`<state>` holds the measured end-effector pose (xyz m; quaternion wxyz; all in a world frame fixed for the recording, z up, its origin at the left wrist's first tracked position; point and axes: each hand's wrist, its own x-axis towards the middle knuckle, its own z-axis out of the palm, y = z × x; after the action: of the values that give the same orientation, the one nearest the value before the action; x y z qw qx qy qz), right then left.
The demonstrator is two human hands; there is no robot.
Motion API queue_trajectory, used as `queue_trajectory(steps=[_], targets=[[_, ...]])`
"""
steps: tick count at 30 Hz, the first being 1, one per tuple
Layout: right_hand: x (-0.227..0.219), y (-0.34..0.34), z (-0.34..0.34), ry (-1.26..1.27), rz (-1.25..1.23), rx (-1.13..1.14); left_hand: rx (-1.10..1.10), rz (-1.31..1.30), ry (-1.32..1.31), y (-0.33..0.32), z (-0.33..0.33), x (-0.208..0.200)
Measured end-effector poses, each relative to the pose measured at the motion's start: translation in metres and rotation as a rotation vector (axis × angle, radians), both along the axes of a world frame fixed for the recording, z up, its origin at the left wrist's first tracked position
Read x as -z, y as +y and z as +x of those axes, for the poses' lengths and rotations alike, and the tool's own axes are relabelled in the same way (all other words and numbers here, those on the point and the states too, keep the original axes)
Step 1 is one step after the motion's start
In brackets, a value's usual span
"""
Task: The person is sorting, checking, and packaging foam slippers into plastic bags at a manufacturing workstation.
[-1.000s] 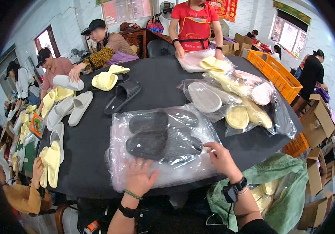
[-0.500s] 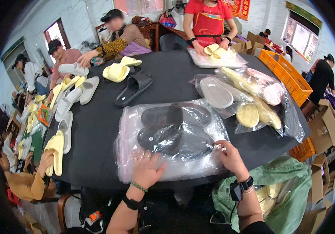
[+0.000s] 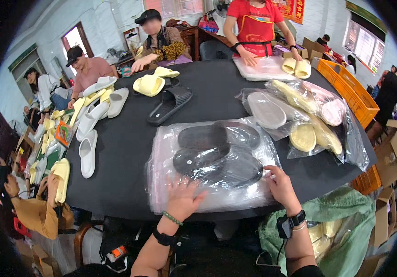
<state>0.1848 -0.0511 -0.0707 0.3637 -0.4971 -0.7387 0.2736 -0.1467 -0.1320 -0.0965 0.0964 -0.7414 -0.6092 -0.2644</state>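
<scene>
A pair of dark grey slippers [image 3: 242, 168] lies in a clear plastic bag [image 3: 212, 191], with glossy film over them. The bag rests on a stack of flat clear bags [image 3: 161, 173] near the table's front edge. My left hand [image 3: 183, 197] lies flat at the stack's lower left, fingers spread and slightly blurred, holding nothing. Beside the slippers' right end, my right hand [image 3: 282, 187] pinches the edge of the bag between thumb and fingers.
Bagged yellow, grey and pink slippers [image 3: 302, 115] pile up at right. Loose slippers [image 3: 92, 117] line the black table's [image 3: 124, 171] left side. Co-workers stand or sit around it. An orange crate [image 3: 351, 97], cardboard boxes and a green sack [image 3: 272, 235] are at right.
The view has shifted slightly. The co-worker in red has set yellow slippers at the right of their bag stack. Another has let go of a grey slipper; one at left has lifted yellow slippers.
</scene>
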Motion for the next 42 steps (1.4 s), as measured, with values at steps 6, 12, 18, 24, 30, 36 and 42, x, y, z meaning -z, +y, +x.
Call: queue_trajectory(steps=[6,12,18,24,30,36,42], targets=[[-0.002,0.002,-0.001,0.055,-0.104,0.003,-0.009,-0.073,0.05,-0.015,-0.014,-0.024],[0.013,0.006,-0.004,0.032,-0.124,0.011,-0.008,-0.383,-0.026,-0.052,-0.093,-0.078],[0.004,0.001,0.005,0.131,-0.341,0.021,-0.537,0.395,-0.176,-0.083,-0.103,-0.186],[0.007,-0.002,-0.012,0.192,-0.288,-0.006,-0.664,-0.11,0.118,-0.08,-0.156,-0.06],[0.006,0.0,-0.001,0.14,-0.33,0.047,-0.56,0.01,-0.19,-0.077,-0.108,-0.023],[0.007,0.0,-0.002,0.166,-0.274,0.053,-0.454,0.065,-0.507,-0.065,-0.08,-0.078],[0.005,-0.002,-0.004,0.186,-0.24,0.016,-0.185,0.091,-0.695,-0.055,-0.068,-0.055]])
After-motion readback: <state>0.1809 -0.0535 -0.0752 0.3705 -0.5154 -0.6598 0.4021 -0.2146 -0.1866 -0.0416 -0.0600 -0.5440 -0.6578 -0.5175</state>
